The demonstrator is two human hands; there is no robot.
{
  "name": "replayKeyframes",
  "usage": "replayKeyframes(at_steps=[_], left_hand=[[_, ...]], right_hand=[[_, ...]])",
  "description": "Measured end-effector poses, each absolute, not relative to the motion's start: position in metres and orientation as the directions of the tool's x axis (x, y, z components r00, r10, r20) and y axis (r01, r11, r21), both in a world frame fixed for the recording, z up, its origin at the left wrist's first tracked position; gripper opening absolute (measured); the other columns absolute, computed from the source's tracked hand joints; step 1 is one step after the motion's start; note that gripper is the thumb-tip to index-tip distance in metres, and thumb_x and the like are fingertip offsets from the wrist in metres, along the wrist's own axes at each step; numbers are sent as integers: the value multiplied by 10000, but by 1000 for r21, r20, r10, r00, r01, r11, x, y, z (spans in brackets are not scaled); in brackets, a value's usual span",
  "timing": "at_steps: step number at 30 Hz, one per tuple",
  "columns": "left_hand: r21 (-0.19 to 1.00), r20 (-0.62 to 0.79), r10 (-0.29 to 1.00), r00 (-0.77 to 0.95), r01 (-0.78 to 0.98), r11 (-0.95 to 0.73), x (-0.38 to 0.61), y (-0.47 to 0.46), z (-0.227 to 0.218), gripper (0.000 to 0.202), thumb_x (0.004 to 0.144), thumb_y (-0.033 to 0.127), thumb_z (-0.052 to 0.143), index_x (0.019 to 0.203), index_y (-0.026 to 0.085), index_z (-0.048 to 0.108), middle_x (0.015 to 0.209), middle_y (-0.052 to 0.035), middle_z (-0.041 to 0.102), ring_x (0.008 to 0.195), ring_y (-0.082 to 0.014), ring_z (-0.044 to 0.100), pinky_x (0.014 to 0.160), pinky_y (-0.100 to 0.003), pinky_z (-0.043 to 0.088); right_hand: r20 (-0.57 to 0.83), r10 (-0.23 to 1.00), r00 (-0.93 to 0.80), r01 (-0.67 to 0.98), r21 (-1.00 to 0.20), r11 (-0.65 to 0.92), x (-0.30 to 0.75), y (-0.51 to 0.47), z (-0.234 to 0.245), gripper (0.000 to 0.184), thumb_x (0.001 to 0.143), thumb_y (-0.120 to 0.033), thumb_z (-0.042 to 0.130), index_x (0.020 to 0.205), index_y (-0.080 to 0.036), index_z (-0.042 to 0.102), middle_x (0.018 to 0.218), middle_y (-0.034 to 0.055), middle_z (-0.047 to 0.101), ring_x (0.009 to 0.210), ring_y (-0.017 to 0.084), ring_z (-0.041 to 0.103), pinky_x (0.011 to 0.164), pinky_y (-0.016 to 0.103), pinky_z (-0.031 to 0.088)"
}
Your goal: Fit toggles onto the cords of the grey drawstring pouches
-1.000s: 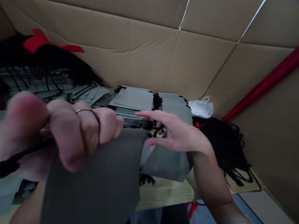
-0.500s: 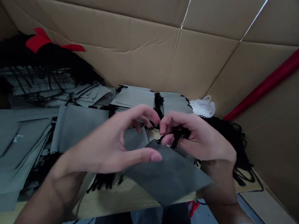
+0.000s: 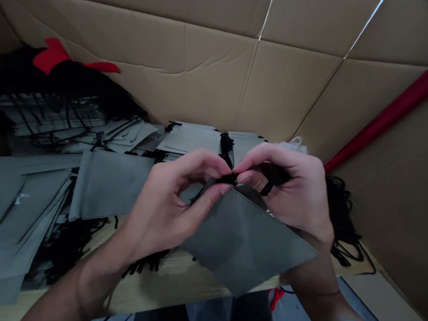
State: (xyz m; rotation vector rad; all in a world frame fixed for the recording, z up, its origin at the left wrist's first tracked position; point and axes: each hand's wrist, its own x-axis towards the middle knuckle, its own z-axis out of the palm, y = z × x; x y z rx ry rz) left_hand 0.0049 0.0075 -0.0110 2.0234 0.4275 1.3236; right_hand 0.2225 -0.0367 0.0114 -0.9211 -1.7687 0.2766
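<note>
The scene is closed in at back & R by cardboard walls (image 3: 205, 79), w/ a red bar (image 3: 386, 110) laid slantwise across the R one. A wooden table (image 3: 162, 287) is spread below, its near edge seen at the bottom. Its L half is covered by stacks (image 3: 8, 220) of flat grey bags, some w/ white lettering. A single bag (image 3: 112, 182) is laid flat just R of them, and a small stack (image 3: 192, 137) is set at the back, by the wall. A black cord heap (image 3: 16, 85) is piled at far L back, and a second heap (image 3: 339, 213) at R, behind the R hand (image 3: 298, 192). A grey pouch (image 3: 246, 239) is held up over the table's near edge, centre frame, tilted, one corner up btw the hands, the rest hung down & fwd. The L hand (image 3: 162, 213) is closed: the pouch's top corner is pinched btw thumb & forefinger. The R hand is closed too, fingertips met w/ the L ones. A black cord (image 3: 229, 179) is nipped there at the pouch's corner, and a loop of it is seen at the R fingers. A red ribbon (image 3: 51, 55) is laid atop the far-L heap.
</note>
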Motion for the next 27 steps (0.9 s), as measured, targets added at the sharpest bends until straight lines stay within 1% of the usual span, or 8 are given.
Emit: replayKeyframes(at_steps=[3, 7, 11, 16, 20, 22, 25, 27], left_hand=[[677, 698, 590, 406, -109, -728, 5, 7, -13, 96, 1012, 221, 852, 1091, 229, 799, 972, -21, 834, 872, -157, 799, 789, -237, 678], [681, 714, 616, 333, -124, -722, 5, 7, -13, 124, 982, 231, 909, 1045, 247, 803, 945, -9, 823, 842, -154, 781, 767, -238, 670], [642, 757, 599, 259, -128, -756, 6, 6, -15, 192, 923, 207, 970, 1044, 252, 826, 964, -3, 833, 863, -152, 775, 772, -240, 657], [619, 763, 575, 293, -79, -781, 7, 3, -18, 175, 966, 180, 881, 1105, 274, 831, 1016, 6, 869, 893, -158, 822, 823, -250, 691], [572, 784, 535, 316, -30, -820, 5, 5, -16, 139, 997, 204, 863, 1102, 292, 842, 986, 12, 887, 825, -172, 831, 732, -283, 675], [557, 787, 523, 327, -14, -830, 3, 7, -13, 117, 1005, 207, 873, 1081, 291, 843, 948, 28, 883, 767, -150, 816, 688, -264, 654], [474, 813, 452, 366, 33, -880, -2, 11, -10, 76, 1026, 206, 857, 1055, 273, 837, 908, 46, 880, 722, -119, 814, 668, -224, 644], [340, 854, 354, 382, 106, -934, -6, 12, -10, 89, 1039, 183, 838, 1078, 263, 834, 932, 47, 891, 760, -115, 838, 718, -204, 666]], right_hand=[[693, 717, -78, 438, -622, 649, 218, -38, 9, 115, 1003, -224, 911, 968, -277, 815, 863, -26, 795, 729, 151, 714, 648, 286, 598], [764, 645, -11, 470, -565, 678, 218, -41, 6, 240, 927, -289, 997, 1002, -277, 769, 868, -14, 751, 717, 160, 676, 587, 291, 562], [772, 621, -138, 536, -469, 702, 219, -47, 9, 142, 979, -211, 888, 973, -278, 762, 874, -12, 776, 666, 147, 645, 612, 321, 586], [784, 600, -159, 570, -423, 705, 216, -52, 11, 187, 986, -117, 799, 1041, -294, 781, 926, -9, 825, 762, 175, 752, 718, 352, 660], [766, 620, -170, 609, -413, 677, 216, -54, 12, 186, 1007, -132, 764, 1040, -314, 779, 939, -8, 839, 799, 195, 772, 787, 386, 685], [761, 625, -174, 617, -411, 672, 218, -55, 12, 158, 1004, -145, 772, 1031, -301, 776, 919, -16, 824, 775, 176, 752, 746, 357, 666], [755, 635, -167, 613, -425, 666, 220, -54, 11, 139, 963, -138, 800, 1005, -269, 775, 860, -42, 785, 697, 134, 698, 631, 301, 602], [738, 656, -158, 605, -452, 655, 220, -53, 11, 160, 923, -113, 804, 987, -258, 780, 841, -54, 779, 652, 118, 663, 611, 288, 589]])
